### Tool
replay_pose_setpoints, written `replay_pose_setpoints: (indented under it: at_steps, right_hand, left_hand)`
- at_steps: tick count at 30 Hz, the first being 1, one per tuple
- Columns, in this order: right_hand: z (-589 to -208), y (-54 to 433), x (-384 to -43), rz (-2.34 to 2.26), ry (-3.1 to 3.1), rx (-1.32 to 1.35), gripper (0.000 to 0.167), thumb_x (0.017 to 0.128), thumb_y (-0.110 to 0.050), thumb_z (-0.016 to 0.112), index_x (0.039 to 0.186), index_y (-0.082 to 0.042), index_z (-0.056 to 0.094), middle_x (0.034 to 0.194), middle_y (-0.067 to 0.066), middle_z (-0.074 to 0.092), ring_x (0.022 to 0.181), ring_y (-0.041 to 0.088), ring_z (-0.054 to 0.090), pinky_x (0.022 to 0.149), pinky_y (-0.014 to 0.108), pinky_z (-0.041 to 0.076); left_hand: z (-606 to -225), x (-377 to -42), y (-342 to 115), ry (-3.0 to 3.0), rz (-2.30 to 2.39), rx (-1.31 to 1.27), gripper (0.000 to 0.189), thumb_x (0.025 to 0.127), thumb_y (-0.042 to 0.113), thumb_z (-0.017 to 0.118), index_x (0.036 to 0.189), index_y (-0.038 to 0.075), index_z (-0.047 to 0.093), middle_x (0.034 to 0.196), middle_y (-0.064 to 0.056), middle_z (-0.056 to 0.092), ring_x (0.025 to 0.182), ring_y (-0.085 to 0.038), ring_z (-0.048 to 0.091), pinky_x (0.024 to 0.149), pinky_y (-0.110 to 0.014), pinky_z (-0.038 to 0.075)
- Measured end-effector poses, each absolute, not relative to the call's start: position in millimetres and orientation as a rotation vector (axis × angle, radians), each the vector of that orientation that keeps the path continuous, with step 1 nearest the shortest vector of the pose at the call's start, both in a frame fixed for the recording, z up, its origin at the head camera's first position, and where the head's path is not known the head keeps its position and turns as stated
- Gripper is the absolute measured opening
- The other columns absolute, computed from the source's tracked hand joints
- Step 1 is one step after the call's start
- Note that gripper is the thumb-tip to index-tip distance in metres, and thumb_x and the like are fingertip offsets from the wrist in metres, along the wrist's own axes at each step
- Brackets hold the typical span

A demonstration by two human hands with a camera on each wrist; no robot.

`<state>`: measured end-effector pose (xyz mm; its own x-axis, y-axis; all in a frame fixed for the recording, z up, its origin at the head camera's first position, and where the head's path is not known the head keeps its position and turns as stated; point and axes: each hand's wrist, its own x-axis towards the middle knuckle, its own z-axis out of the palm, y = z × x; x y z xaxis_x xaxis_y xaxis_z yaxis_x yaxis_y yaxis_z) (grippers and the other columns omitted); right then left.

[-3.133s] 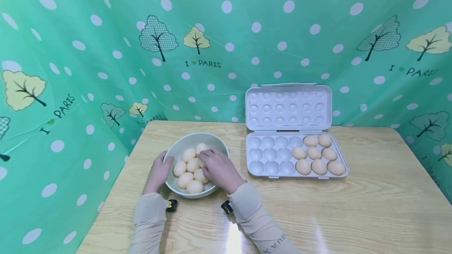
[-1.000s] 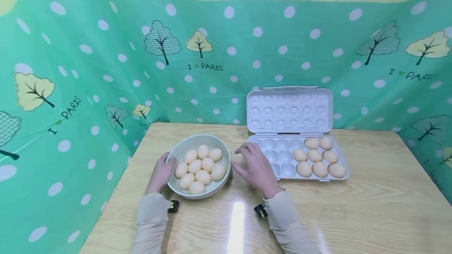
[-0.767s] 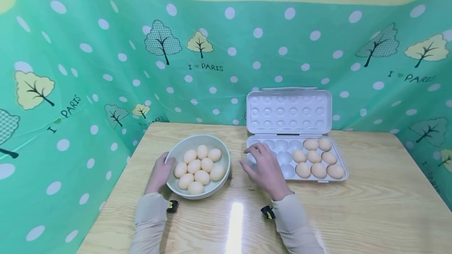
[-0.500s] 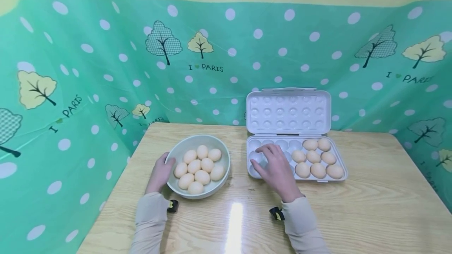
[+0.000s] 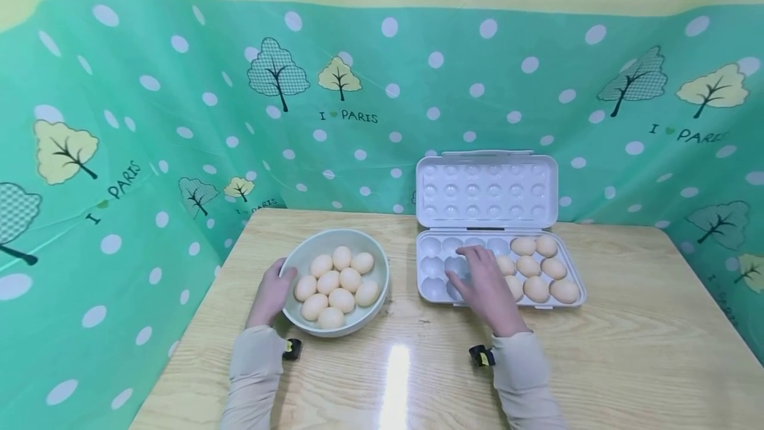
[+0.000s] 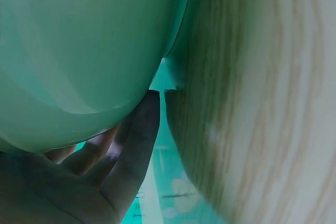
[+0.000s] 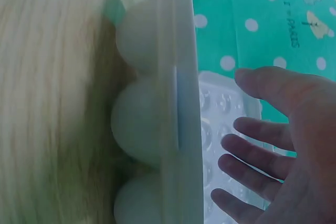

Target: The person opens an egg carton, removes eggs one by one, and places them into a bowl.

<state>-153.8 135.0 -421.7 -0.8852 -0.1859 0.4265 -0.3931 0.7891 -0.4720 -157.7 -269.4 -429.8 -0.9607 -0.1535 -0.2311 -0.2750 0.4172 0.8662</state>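
Observation:
A pale green bowl [image 5: 375, 314] holding several light-brown eggs [image 5: 328, 282] stands on the left of the table. My left hand [image 5: 272, 292] grips its left side in the head view, thumb at the rim. In the left wrist view, fingers [image 6: 137, 140] lie against the bowl's outer wall. Over the middle of a white plastic egg box [image 5: 425, 284] hovers my right hand [image 5: 486, 290], with nothing in it. Its fingers [image 7: 257, 156] are spread apart in the right wrist view. Several eggs [image 5: 536, 288] sit in the box's right-hand hollows; some hollows and eggs are hidden behind the hand.
The egg box's raised lid [image 5: 486, 191] stands at the back, near a green dotted curtain [image 5: 382, 118]. Underneath is a light wooden table [image 5: 627, 324]. Dark wrist cameras [image 5: 481, 356] sit at the sleeves.
My right hand has left the bowl, where it was among the eggs, and moved right over the egg box. My left hand stays at the bowl. The head view has shifted slightly.

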Motion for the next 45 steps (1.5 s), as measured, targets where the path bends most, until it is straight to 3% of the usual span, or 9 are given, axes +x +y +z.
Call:
replay_pose_setpoints:
  at_steps: [7, 14, 24, 35, 45]
  right_hand:
    - [-424, 151, -158, 0.808, -2.626, 0.369, 0.036, 0.09, -0.017, 0.073, 0.117, 0.004, 0.062, 0.112, 0.021, 0.061, 0.108, 0.038, 0.054, 0.09, 0.051, 0.051]
    - [-425, 162, -163, 0.877, -2.582, 0.34, 0.03, 0.09, -0.01, 0.07, 0.115, 0.005, 0.063, 0.116, 0.023, 0.058, 0.114, 0.039, 0.052, 0.098, 0.053, 0.048]
    - [-431, 174, -164, 0.884, -2.597, 0.293, 0.024, 0.09, -0.003, 0.068, 0.112, 0.007, 0.064, 0.115, 0.024, 0.06, 0.112, 0.041, 0.05, 0.093, 0.054, 0.048]
    - [-433, 177, -165, 0.88, -2.678, 0.209, 0.025, 0.089, 0.01, 0.057, 0.113, 0.009, 0.063, 0.117, 0.026, 0.057, 0.113, 0.041, 0.046, 0.095, 0.055, 0.047]
    - [-436, 182, -166, 0.83, -2.74, 0.136, 0.025, 0.091, 0.011, 0.051, 0.113, 0.01, 0.062, 0.122, 0.028, 0.055, 0.12, 0.044, 0.044, 0.1, 0.057, 0.046]
  left_hand:
    - [-432, -157, -270, 2.549, 1.577, -0.393, 0.052, 0.105, 0.024, 0.035, 0.152, 0.0, 0.031, 0.154, -0.026, 0.035, 0.143, -0.043, 0.033, 0.118, -0.057, 0.029]
    - [-431, -157, -271, 2.559, 1.594, -0.388, 0.052, 0.105, 0.023, 0.035, 0.151, 0.0, 0.032, 0.154, -0.027, 0.036, 0.142, -0.044, 0.034, 0.117, -0.057, 0.031]
    - [-432, -158, -270, 2.55, 1.605, -0.383, 0.051, 0.105, 0.024, 0.035, 0.151, 0.001, 0.033, 0.154, -0.026, 0.037, 0.142, -0.043, 0.035, 0.117, -0.057, 0.031]
    - [-432, -160, -273, 2.563, 1.589, -0.387, 0.052, 0.105, 0.026, 0.036, 0.151, 0.002, 0.034, 0.153, -0.025, 0.037, 0.142, -0.043, 0.036, 0.117, -0.056, 0.031]
    - [-431, -157, -272, 2.534, 1.607, -0.378, 0.052, 0.105, 0.024, 0.035, 0.151, 0.001, 0.032, 0.154, -0.025, 0.036, 0.143, -0.042, 0.034, 0.117, -0.056, 0.03]
